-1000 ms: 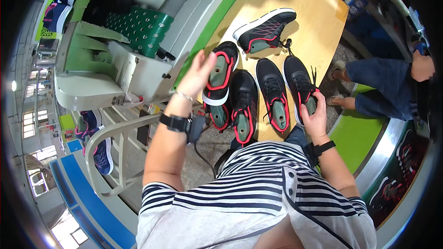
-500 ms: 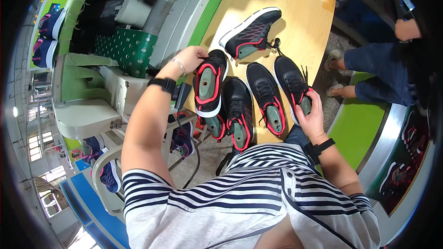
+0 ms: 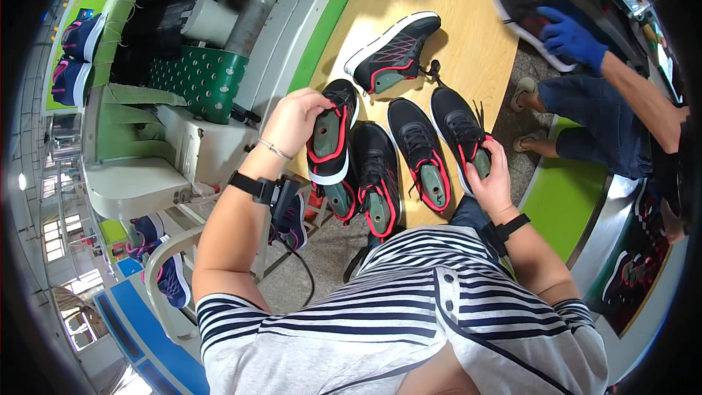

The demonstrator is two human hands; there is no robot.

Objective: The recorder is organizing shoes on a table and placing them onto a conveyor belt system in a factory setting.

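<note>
My left hand pinches the collar by the tongue of a black sneaker with red lining and a white sole. That sneaker rests partly over another sneaker beneath it. My right hand is closed round the heel opening of the rightmost black sneaker, its thumb at the green last inside. Between my hands, two more sneakers lie side by side, toes away from me, green lasts in them. Farther off, one sneaker lies on its side.
The sneakers are on a light wooden table. A machine with a green dotted roller stands at the left. Navy and pink shoes hang on a rack lower left. At right, a co-worker's blue-gloved hand holds a dark shoe.
My left hand has shifted from the sneaker's outer side onto its collar and tongue. A co-worker's gloved hand with a shoe has come into view at the upper right. My right hand stays put.
</note>
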